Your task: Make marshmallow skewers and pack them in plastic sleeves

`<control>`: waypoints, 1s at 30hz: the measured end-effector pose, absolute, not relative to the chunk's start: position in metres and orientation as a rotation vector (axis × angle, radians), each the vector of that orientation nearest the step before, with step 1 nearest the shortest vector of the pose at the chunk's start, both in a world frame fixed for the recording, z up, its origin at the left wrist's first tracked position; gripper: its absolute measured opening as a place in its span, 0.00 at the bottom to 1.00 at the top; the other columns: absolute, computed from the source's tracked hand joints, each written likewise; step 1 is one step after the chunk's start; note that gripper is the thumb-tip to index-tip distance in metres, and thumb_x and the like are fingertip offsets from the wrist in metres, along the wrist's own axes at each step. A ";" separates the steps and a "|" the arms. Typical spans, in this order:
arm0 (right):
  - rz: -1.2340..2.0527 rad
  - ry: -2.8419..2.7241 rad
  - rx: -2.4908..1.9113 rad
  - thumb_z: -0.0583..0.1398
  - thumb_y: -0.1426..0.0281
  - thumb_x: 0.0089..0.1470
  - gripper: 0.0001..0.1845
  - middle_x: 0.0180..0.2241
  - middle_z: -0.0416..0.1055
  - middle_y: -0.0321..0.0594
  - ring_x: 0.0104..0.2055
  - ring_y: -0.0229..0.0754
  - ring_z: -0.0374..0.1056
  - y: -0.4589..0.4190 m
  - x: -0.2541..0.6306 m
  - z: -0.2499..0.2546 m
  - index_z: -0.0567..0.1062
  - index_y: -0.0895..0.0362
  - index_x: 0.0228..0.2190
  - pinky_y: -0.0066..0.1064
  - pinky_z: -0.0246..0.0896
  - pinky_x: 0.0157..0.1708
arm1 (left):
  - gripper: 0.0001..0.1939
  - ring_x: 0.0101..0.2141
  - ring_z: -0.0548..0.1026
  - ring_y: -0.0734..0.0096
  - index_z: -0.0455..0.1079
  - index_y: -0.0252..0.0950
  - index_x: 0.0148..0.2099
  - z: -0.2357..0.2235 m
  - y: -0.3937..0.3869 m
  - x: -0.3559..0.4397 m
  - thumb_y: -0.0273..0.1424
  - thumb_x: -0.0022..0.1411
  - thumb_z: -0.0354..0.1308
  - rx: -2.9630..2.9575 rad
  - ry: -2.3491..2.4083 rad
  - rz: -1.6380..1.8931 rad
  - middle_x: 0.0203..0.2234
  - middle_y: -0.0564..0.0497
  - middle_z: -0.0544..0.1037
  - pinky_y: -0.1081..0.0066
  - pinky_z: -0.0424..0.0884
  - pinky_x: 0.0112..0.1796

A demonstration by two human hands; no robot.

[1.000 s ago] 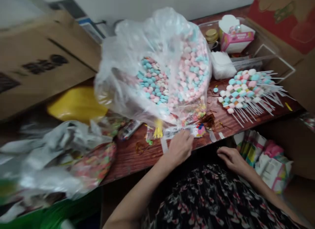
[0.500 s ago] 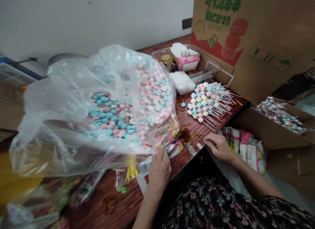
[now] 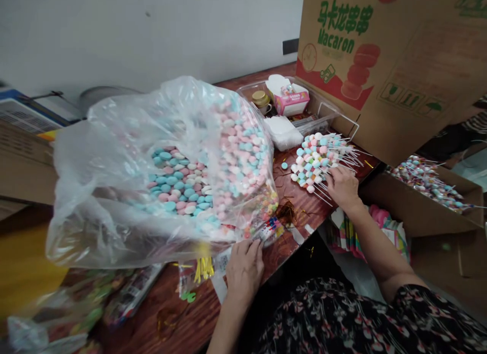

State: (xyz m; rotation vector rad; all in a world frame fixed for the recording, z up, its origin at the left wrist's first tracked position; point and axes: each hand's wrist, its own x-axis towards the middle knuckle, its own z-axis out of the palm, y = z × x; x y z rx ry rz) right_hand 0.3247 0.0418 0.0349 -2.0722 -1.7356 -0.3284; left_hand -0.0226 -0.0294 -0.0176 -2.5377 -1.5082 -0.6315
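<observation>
My right hand (image 3: 342, 187) is at a pile of candy skewers (image 3: 317, 156), pastel pink, blue and white candies on white sticks. Its thumb and fingers are closed around the stick ends at the pile's near side; how many sticks they hold I cannot tell. Near the table edge my left hand (image 3: 244, 270) rests with fingers loosely stretched over the clear packets, holding nothing that I can see. Just beyond it lies a large clear plastic bag (image 3: 114, 156), its mouth showing loose pastel candies (image 3: 182, 184). Small printed packets (image 3: 272, 224) lie beyond the left fingertips.
Gold twist ties (image 3: 204, 269) lie left of my left hand. A clear tray (image 3: 323, 110) holds a pink box (image 3: 291, 103) and a gold-lidded jar (image 3: 262, 100). A large carton (image 3: 395, 65) stands at right; a lower open box (image 3: 426, 219) holds wrapped skewers.
My right hand has moved forward from the table edge to the sticks of the skewer pile. My left hand has stayed in nearly the same place. The view has shifted slightly.
</observation>
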 end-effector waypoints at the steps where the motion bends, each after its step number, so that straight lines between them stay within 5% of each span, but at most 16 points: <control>1: -0.324 -1.743 -2.098 0.55 0.68 0.60 0.13 0.40 0.75 0.50 0.43 0.49 0.66 0.044 0.324 0.035 0.76 0.58 0.42 0.35 0.57 0.38 | 0.08 0.36 0.71 0.62 0.75 0.37 0.41 -0.017 -0.029 -0.023 0.27 0.65 0.53 -2.544 -1.528 -0.640 0.34 0.46 0.77 0.64 0.70 0.39; 7: -0.313 -1.780 -2.186 0.55 0.69 0.60 0.16 0.36 0.77 0.48 0.35 0.45 0.69 0.051 0.322 0.031 0.77 0.58 0.45 0.32 0.53 0.31 | 0.10 0.35 0.72 0.63 0.76 0.37 0.38 -0.016 -0.028 -0.022 0.28 0.66 0.52 -2.573 -1.702 -0.777 0.33 0.46 0.77 0.64 0.70 0.38; 14: -0.436 -1.687 -2.011 0.51 0.69 0.61 0.15 0.31 0.77 0.48 0.32 0.45 0.70 0.058 0.335 0.010 0.77 0.60 0.37 0.32 0.56 0.31 | 0.09 0.34 0.72 0.64 0.75 0.35 0.35 -0.022 -0.030 -0.021 0.27 0.65 0.54 -2.557 -1.782 -0.963 0.30 0.47 0.77 0.66 0.69 0.38; 21: -0.276 -1.471 -1.580 0.53 0.62 0.63 0.13 0.25 0.74 0.38 0.28 0.41 0.71 0.026 0.327 0.014 0.74 0.56 0.35 0.33 0.66 0.34 | 0.13 0.39 0.71 0.60 0.74 0.41 0.49 -0.011 -0.035 -0.015 0.28 0.64 0.55 -2.570 -1.754 -0.576 0.38 0.46 0.78 0.65 0.68 0.37; 27: -0.039 -1.589 -1.470 0.57 0.66 0.60 0.08 0.27 0.75 0.39 0.29 0.41 0.72 -0.020 0.305 0.011 0.76 0.54 0.37 0.33 0.68 0.33 | 0.09 0.36 0.71 0.63 0.76 0.38 0.33 -0.015 -0.034 -0.006 0.27 0.64 0.55 -2.561 -1.764 -0.760 0.31 0.47 0.76 0.66 0.68 0.37; 30: 0.074 -1.668 -1.454 0.57 0.67 0.59 0.07 0.28 0.76 0.39 0.29 0.42 0.72 -0.035 0.301 0.004 0.76 0.53 0.36 0.34 0.68 0.33 | 0.08 0.36 0.71 0.63 0.77 0.38 0.35 -0.018 -0.032 -0.009 0.29 0.65 0.56 -2.558 -1.756 -0.831 0.31 0.47 0.77 0.65 0.70 0.38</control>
